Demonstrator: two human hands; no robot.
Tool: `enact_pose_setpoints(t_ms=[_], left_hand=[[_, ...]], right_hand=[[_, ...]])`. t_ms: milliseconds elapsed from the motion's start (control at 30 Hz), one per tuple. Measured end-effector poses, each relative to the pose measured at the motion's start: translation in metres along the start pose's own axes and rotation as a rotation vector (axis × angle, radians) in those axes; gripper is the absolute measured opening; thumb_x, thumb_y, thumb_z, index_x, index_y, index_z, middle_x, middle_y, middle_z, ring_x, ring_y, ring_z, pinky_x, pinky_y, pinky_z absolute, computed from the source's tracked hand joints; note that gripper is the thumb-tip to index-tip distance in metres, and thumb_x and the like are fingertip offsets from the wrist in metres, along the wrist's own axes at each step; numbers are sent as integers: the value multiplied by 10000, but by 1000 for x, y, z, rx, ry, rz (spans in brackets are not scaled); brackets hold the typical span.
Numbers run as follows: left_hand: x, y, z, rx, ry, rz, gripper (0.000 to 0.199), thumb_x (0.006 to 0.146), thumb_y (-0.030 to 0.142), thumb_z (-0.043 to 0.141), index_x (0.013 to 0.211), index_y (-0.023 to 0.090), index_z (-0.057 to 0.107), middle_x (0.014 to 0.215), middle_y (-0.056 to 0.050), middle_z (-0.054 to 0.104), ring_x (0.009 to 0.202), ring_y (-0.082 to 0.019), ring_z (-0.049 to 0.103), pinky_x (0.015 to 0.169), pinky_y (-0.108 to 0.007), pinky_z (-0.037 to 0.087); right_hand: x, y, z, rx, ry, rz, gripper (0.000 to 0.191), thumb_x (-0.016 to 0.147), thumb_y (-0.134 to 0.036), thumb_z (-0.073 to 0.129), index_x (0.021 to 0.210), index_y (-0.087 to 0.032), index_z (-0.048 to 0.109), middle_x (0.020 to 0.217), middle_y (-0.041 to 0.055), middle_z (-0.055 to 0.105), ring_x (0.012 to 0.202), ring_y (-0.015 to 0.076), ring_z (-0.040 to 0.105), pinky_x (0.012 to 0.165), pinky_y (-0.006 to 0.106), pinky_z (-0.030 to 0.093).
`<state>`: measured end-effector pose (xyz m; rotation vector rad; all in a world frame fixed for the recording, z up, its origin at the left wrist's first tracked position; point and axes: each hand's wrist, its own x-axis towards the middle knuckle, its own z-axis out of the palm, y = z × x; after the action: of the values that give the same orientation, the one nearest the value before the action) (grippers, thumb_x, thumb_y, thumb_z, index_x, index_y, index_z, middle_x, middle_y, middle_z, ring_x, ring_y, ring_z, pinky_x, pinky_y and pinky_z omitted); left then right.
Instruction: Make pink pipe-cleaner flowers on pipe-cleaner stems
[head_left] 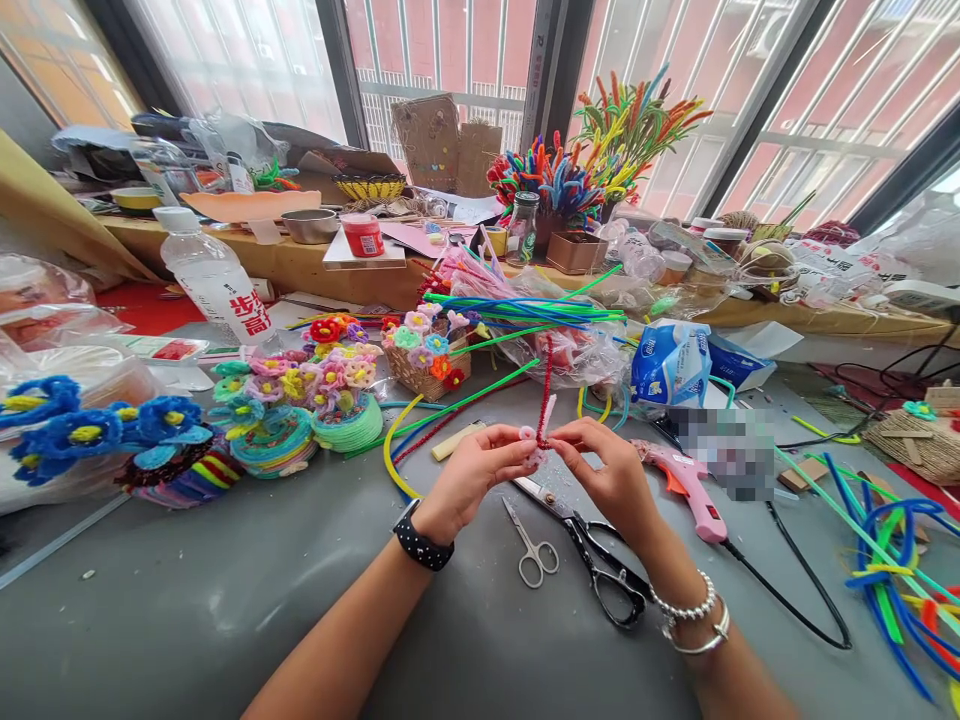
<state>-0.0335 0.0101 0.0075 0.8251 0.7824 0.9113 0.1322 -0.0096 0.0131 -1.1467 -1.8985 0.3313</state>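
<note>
My left hand (487,463) pinches a small pale pink piece of bent pipe cleaner (529,434) between thumb and fingers. Close against it, my right hand (606,462) has its fingertips closed on a dark red pipe cleaner (547,385), which stands upright from where the two meet. The fingertips of both hands nearly touch, and the exact join is partly hidden. Just below the hands lie small scissors (534,550) and large black-handled shears (600,570) on the grey table (315,620).
A pink glue gun (686,480) with a black cord lies to the right. Pipe-cleaner flower baskets (274,435) stand at the left, near a plastic bottle (214,270). Green and blue pipe cleaners (525,312) lie across the back; a tangled pile (892,540) sits far right.
</note>
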Motion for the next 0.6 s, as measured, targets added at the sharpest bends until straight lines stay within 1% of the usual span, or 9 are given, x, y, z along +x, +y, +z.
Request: enact_pose_setpoints(t_ms=[67,133,200,400,500,600], left_hand=[[0,0,0,-2,-5,10,192,598,235,702,729,125,614,736,-9,614,689,-108,602,735,-258,467],[0,0,1,-5,-11,16,180,612,233,693,729,121,615,742,-11,613,686,-101,596,733,-251,469],[0,0,2,-4,-17,8,180,617,236,689,730,118,613,727,-13,614,677,-101,593,715,-244,472],[-1,0,4,2,-24,-36,198,608,248,695,723,117,602,703,-17,617,666,-102,594,690,-237,474],[-2,0,5,9,-6,-25,196,591,243,706,687,119,589,684,-8,613,646,-99,592,692,-244,475],[-2,0,6,11,12,6,202,580,240,712,671,120,577,671,0,610,636,-101,593,687,-251,479]], right_hand=[[-1,3,-3,-65,35,-36,155,821,-199,452,887,-202,593,804,42,607,744,152,567,652,269,467],[-2,5,-6,-180,57,-115,204,820,-166,442,955,-215,587,841,50,606,785,163,562,687,287,457],[-3,7,-7,-272,55,-201,231,817,-152,446,982,-227,589,844,52,608,783,161,560,686,285,453],[-5,5,-6,-454,80,-365,233,826,-143,437,927,-235,625,772,45,627,674,140,553,597,253,436],[-8,5,-6,-537,76,-410,247,829,-141,429,923,-240,635,782,51,630,689,147,551,625,271,432],[-10,6,-6,-568,70,-419,258,840,-152,411,923,-251,635,802,51,628,717,149,552,655,281,428]])
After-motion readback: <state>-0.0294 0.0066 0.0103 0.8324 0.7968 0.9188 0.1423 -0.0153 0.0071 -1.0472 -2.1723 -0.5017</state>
